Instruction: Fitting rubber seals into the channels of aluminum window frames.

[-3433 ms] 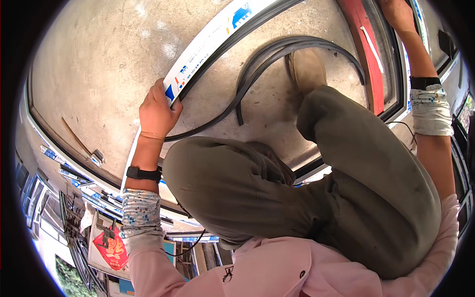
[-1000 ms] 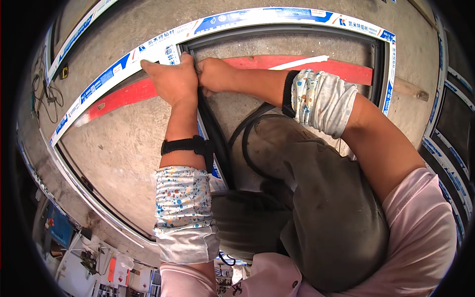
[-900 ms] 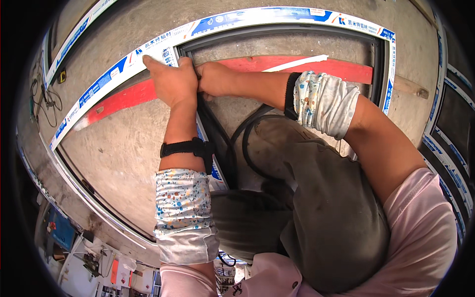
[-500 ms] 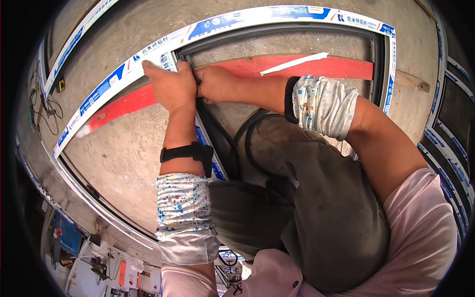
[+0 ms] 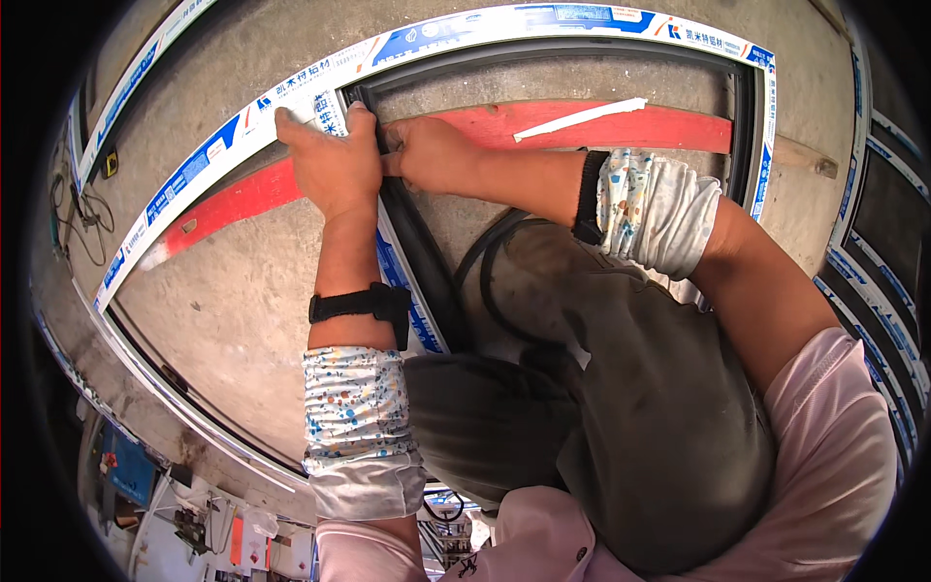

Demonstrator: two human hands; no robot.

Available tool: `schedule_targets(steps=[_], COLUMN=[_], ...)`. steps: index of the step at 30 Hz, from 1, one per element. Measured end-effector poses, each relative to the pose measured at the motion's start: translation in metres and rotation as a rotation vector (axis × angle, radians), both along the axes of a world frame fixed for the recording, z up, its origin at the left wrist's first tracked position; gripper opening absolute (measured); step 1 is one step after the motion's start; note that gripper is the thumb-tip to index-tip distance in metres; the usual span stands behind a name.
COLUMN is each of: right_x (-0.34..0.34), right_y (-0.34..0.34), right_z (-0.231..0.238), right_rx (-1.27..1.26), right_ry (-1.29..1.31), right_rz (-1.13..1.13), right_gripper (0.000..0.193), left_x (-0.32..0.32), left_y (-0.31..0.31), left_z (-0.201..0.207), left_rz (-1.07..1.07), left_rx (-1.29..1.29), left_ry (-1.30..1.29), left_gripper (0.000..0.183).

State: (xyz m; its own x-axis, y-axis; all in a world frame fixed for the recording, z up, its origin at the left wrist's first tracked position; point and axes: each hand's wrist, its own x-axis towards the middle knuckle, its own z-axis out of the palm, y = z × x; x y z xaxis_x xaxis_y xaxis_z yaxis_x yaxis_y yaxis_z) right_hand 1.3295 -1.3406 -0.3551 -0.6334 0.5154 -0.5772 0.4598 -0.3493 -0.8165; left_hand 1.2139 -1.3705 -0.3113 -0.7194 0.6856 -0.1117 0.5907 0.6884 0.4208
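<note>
A large window frame [image 5: 543, 21] wrapped in white and blue film lies before me. Its dividing bar [image 5: 402, 276] runs from the far edge toward my knees. My left hand [image 5: 335, 170] is closed over the far end of this bar, thumb and fingers spanning its width. Just right of it, my right hand [image 5: 427, 155] is pinched at the bar's inner side, on a black rubber strip whose gripped part is mostly hidden by the fingers. More black strip [image 5: 465, 272] loops loosely beside my leg. A short black end [image 5: 359, 94] shows past my left thumb.
Under the frame lies a red board [image 5: 238, 206], with a white strip [image 5: 580, 119] on it. Cables and a small yellow-black object [image 5: 112, 163] lie at left. Other filmed frames [image 5: 878, 310] stand at right. A cluttered white surface [image 5: 170, 543] is at lower left.
Both hands stay at the bar's far end. My right forearm has shifted slightly right, and its hand has tilted. The black strip beside the bar now lies closer along it.
</note>
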Motion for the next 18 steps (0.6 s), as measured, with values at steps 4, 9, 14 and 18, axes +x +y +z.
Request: schedule_targets(steps=[4,9,14,18], right_x=[-0.007,-0.009,-0.01,-0.009], right_y=[-0.003,0.0,-0.003,-0.003], right_z=[-0.017,-0.014,-0.018,-0.014], right_rx=[0.076,-0.049,-0.03,0.027], right_ry=[0.045,0.065,0.12,0.101], right_rz=[0.048,0.023,0.022,0.04], right_gripper=[0.028,0.021,0.026,0.03], left_x=[0.0,0.004,0.007,0.007], left_y=[0.0,0.0,0.005,0.006], left_z=[-0.011,-0.003,0.001,0.017], left_rz=[-0.008,-0.09,-0.045,0.056], left_rx=[-0.019,-0.049,-0.078,-0.186], left_ry=[0.051,0.164,0.173,0.053], left_gripper=[0.084,0.078,0.081,0.087])
